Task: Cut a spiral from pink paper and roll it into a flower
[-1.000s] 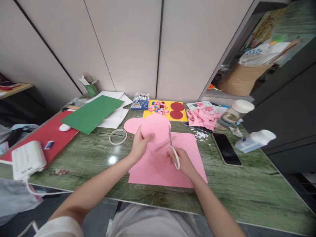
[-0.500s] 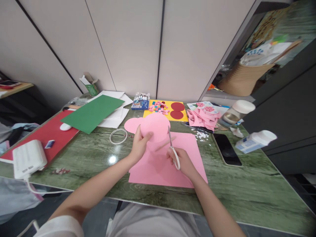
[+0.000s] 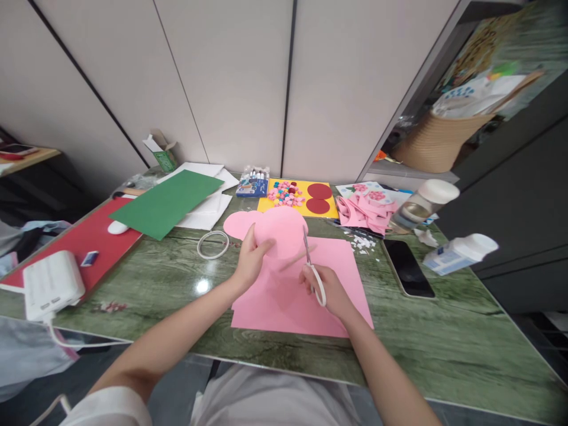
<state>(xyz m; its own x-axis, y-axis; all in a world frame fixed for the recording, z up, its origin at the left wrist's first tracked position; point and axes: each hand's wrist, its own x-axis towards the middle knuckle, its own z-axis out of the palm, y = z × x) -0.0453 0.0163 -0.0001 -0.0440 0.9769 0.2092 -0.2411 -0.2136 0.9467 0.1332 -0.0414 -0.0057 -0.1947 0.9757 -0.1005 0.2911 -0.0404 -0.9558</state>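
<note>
My left hand [image 3: 249, 261] pinches the left edge of a rounded pink paper piece [image 3: 277, 232], lifted a little over a larger pink sheet [image 3: 306, 296] lying on the green marbled table [image 3: 444, 331]. My right hand [image 3: 326, 290] grips white-handled scissors [image 3: 313, 269], whose blades point away from me and meet the right edge of the rounded piece. Both forearms reach in from the lower edge of the view.
Pink scraps [image 3: 364, 211], a dark phone [image 3: 407, 267] and two white-capped bottles [image 3: 421, 204] lie to the right. A yellow sheet [image 3: 297, 201] carries small coloured bits and two dark red discs. Green paper [image 3: 166, 202], a white ring [image 3: 213, 244] and a white box [image 3: 52, 284] sit left.
Hands and scissors have barely shifted; the blades stay at the rounded pink piece's right edge.
</note>
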